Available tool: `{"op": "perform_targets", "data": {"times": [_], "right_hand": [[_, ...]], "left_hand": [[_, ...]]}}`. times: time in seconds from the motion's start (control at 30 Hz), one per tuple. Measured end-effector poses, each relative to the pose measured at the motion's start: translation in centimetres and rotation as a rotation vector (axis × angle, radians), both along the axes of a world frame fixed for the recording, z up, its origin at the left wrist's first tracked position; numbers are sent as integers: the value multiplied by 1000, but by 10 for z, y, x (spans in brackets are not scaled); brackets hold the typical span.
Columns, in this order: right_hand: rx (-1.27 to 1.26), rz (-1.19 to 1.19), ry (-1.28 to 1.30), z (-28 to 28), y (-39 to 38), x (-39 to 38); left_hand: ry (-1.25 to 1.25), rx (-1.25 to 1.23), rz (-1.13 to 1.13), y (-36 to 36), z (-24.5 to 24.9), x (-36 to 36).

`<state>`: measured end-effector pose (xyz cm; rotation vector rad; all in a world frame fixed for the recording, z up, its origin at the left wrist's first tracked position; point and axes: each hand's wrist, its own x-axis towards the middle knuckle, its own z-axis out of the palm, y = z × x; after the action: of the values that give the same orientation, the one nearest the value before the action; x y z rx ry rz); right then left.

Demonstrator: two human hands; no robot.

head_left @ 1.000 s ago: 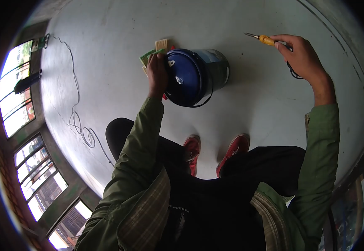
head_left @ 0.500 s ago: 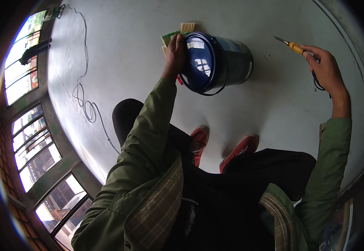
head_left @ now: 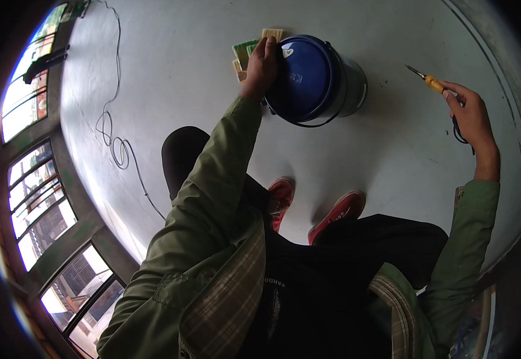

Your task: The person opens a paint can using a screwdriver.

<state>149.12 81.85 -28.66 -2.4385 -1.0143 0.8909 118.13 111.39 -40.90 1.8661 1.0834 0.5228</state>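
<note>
A paint bucket (head_left: 353, 87) with a dark blue lid (head_left: 299, 78) stands on the floor in front of me, its wire handle hanging on the near side. My left hand (head_left: 261, 67) grips the left edge of the lid, fingers together; the fingertips are partly hidden. Out to the right, my right hand (head_left: 470, 113) holds a soldering iron (head_left: 434, 84) by its yellow handle, the metal tip pointing up and left, above the floor. Its black cord hangs below the hand. Close behind my left hand lie green pieces (head_left: 244, 52) and pale wood-like pieces (head_left: 272, 33).
A long thin cable (head_left: 118, 146) runs loosely coiled along the floor at left. Windows (head_left: 42, 197) line the left wall. My red shoes (head_left: 341, 212) are planted below the bucket. Small dark crumbs (head_left: 383, 82) lie right of the bucket.
The bucket has tipped more upright, its lid now facing up more and less of its side showing. My left hand has moved with it. The right hand still holds the soldering iron.
</note>
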Motion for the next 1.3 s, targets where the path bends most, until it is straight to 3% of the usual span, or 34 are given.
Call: {"op": "perform_targets", "data": {"times": [0.3,0.5,0.83,1.1,1.3], "right_hand": [[-5,15,-12,-5,2,2],[-9,13,-9,-5,5,2],[-16,35,-22,-5,4,2],[-34,22,-18,-4,5,0],[-27,16,-1,-7,4,0]], "left_hand": [[-72,56,53,-9,-3,-8],[-59,134,-109,-29,20,-5],[-155,362,-580,-91,51,10],[-333,245,-521,-126,68,17],[-239,327,-690,-156,70,69]]}}
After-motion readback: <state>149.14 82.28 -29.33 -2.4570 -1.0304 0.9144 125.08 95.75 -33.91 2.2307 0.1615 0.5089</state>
